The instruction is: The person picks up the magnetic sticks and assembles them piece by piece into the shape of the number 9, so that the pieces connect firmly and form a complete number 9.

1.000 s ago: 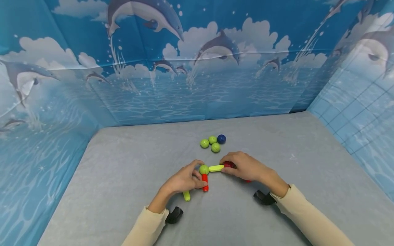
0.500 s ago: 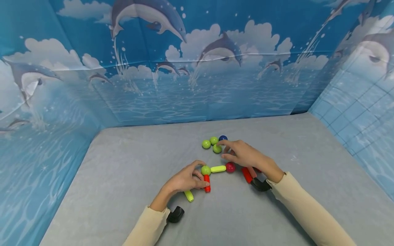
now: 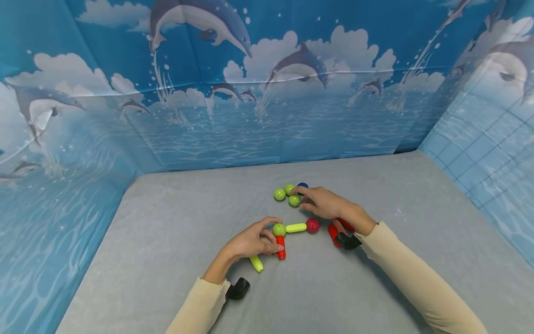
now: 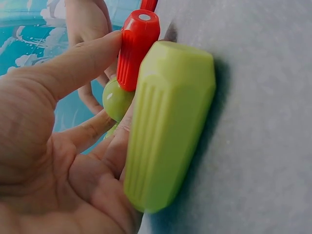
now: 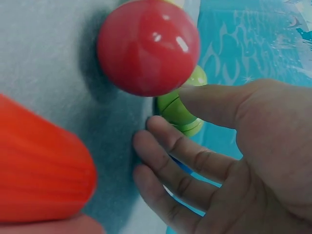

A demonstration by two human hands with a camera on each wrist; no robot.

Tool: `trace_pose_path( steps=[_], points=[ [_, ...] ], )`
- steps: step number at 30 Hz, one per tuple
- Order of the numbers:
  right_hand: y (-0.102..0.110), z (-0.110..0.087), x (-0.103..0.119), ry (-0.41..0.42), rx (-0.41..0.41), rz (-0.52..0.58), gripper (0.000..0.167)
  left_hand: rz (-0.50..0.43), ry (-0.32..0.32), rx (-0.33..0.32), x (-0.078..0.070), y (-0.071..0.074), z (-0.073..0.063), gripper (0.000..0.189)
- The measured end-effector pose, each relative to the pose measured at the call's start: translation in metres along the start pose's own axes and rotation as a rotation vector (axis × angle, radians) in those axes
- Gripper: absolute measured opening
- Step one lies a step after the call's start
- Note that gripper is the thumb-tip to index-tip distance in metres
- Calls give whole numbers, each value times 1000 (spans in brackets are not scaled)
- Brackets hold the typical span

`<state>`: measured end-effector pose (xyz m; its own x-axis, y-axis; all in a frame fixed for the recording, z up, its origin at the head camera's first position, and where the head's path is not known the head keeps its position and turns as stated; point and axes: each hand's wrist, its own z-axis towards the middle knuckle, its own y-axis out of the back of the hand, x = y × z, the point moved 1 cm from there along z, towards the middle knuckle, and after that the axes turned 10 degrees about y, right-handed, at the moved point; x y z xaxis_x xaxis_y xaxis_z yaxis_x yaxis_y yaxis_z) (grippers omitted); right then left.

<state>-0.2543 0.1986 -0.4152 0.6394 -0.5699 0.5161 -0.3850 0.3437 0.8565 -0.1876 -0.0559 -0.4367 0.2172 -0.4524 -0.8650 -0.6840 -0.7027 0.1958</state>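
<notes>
My left hand [image 3: 252, 241] holds a red stick [image 3: 281, 249] with its thumb, and the fingers curl round the green ball [image 3: 279, 229] at the stick's far end. From that ball a yellow-green stick [image 3: 296, 228] runs right to a red ball [image 3: 312, 226]. Another yellow-green stick [image 4: 170, 126] lies beside the left palm. My right hand [image 3: 327, 203] reaches over a cluster of loose balls, fingers loosely bent and thumb apart. Its index fingertip is near a green ball [image 3: 294, 200]; contact cannot be told. A blue ball [image 3: 302, 185] is partly hidden behind this hand.
Red sticks [image 3: 334, 236] and a dull pinkish one lie under the right wrist. Two more green balls, one at the left [image 3: 279, 194], belong to the cluster. Black wrist cameras [image 3: 238, 288] hang from both sleeves. A dolphin-print curtain [image 3: 233, 120] borders the grey table [image 3: 187, 204].
My right hand has let go of the red ball and moved up and away to the loose balls. The left hand keeps its hold on the red stick and green ball.
</notes>
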Motion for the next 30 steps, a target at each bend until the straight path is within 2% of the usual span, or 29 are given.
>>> trace_pose_path(
  steps=[19,23,30],
  points=[
    [-5,6,-1,-13,-4,-3,32,-27,13,-5,1,-1,3,69],
    [-4,1,3,-2,-11,9,30,-22,17,-8,-1,0,3,68],
    [-2,-15,18,37,-75,15,28,-6,20,-19,-1,-1,2,67]
  ],
)
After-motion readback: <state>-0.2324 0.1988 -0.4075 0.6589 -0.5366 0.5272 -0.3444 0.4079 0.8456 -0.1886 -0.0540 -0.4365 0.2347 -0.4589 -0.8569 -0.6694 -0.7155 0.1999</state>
